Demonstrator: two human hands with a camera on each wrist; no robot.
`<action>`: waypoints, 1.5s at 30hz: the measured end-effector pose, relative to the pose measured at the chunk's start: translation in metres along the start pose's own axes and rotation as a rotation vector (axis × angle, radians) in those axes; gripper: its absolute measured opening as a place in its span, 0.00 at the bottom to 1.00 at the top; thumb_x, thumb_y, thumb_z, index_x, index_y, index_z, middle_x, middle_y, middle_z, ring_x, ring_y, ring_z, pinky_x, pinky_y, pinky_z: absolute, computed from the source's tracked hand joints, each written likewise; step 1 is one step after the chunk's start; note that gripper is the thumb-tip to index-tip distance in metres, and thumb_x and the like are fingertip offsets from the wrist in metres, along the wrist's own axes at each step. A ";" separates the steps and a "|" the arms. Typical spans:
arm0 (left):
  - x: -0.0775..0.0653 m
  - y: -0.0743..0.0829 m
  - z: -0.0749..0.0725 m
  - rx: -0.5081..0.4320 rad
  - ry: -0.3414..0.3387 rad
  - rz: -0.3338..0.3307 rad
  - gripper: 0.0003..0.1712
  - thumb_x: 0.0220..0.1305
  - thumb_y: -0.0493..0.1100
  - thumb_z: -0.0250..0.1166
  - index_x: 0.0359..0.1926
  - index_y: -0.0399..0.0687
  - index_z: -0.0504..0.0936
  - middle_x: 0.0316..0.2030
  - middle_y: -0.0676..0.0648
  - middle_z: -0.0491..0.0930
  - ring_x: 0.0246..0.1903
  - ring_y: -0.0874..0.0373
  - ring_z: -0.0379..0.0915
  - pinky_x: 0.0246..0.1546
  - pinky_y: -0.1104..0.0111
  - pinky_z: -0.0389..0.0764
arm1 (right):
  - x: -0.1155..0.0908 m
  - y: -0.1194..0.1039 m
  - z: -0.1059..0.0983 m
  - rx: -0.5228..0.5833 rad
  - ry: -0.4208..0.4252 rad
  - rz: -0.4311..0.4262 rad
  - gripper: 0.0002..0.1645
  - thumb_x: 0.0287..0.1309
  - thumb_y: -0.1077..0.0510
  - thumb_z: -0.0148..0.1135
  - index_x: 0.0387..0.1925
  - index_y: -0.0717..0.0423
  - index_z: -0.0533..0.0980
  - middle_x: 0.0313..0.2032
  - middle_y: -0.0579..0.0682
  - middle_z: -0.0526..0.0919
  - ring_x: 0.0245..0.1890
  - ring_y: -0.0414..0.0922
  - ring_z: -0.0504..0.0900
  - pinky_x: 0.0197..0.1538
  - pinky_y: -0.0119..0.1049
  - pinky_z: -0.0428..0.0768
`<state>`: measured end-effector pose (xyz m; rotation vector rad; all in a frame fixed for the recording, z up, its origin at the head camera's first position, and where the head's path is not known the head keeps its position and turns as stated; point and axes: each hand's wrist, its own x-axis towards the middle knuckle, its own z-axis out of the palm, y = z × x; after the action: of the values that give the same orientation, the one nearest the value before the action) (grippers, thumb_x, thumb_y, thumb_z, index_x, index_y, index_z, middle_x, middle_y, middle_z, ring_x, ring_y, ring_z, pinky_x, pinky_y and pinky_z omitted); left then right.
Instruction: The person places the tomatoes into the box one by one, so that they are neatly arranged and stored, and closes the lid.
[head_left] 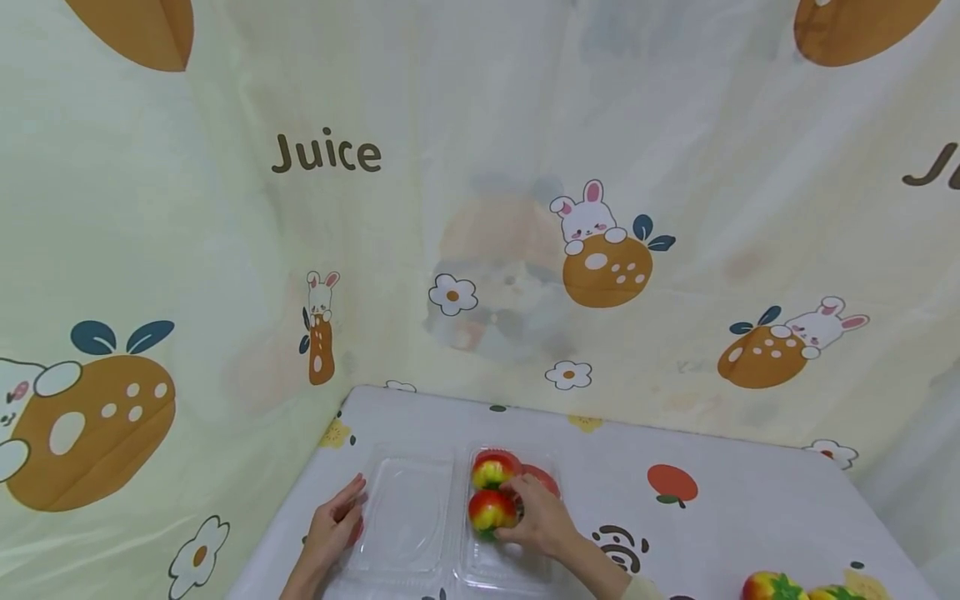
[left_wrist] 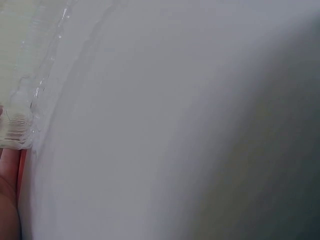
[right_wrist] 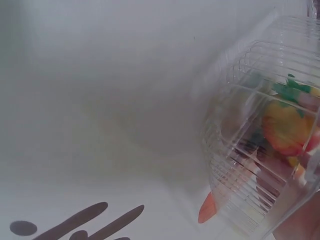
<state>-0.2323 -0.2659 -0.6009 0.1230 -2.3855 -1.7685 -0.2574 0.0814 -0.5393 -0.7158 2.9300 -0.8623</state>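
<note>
A clear plastic clamshell box lies unfolded on the table, its lid (head_left: 405, 517) on the left and its base (head_left: 498, 575) on the right. Two red-and-yellow fruits with green leafy tops sit in the base, a far fruit (head_left: 493, 472) and a near fruit (head_left: 489, 510). My right hand (head_left: 540, 517) reaches into the base and holds the near fruit with thumb and fingers. Along the lid's left edge, my left hand (head_left: 333, 525) rests with extended fingers touching the rim. Through the clear wall, a fruit (right_wrist: 285, 127) shows in the right wrist view.
At the front right of the table lie more fruits, one red and yellow (head_left: 772, 586) and a yellower one (head_left: 836, 592), both cut by the frame's edge. Printed cloth covers the table (head_left: 720, 542), and a printed curtain (head_left: 480, 125) hangs behind and on the left.
</note>
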 end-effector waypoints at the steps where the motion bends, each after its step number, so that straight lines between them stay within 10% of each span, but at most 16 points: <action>1: 0.000 0.000 0.000 0.001 0.002 -0.001 0.26 0.66 0.25 0.55 0.65 0.33 0.73 0.68 0.40 0.67 0.59 0.44 0.74 0.51 0.76 0.76 | 0.000 0.000 0.000 0.002 -0.005 0.008 0.33 0.39 0.46 0.80 0.48 0.52 0.78 0.43 0.45 0.77 0.40 0.43 0.75 0.47 0.44 0.81; 24: 0.003 0.004 0.001 -0.011 -0.001 -0.009 0.26 0.66 0.25 0.55 0.65 0.34 0.72 0.69 0.40 0.66 0.59 0.43 0.74 0.55 0.65 0.77 | 0.003 0.004 0.000 0.071 -0.022 0.031 0.34 0.46 0.38 0.73 0.48 0.57 0.77 0.38 0.42 0.79 0.36 0.40 0.75 0.41 0.39 0.79; 45: 0.000 0.003 -0.001 -0.026 -0.004 -0.009 0.26 0.67 0.26 0.55 0.65 0.33 0.72 0.68 0.40 0.66 0.60 0.43 0.73 0.51 0.77 0.75 | 0.002 -0.001 -0.006 0.143 -0.081 0.108 0.40 0.42 0.38 0.77 0.51 0.57 0.75 0.43 0.47 0.81 0.39 0.46 0.78 0.44 0.44 0.81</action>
<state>-0.2317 -0.2662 -0.5978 0.1268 -2.3669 -1.8051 -0.2597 0.0829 -0.5336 -0.5644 2.7730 -0.9948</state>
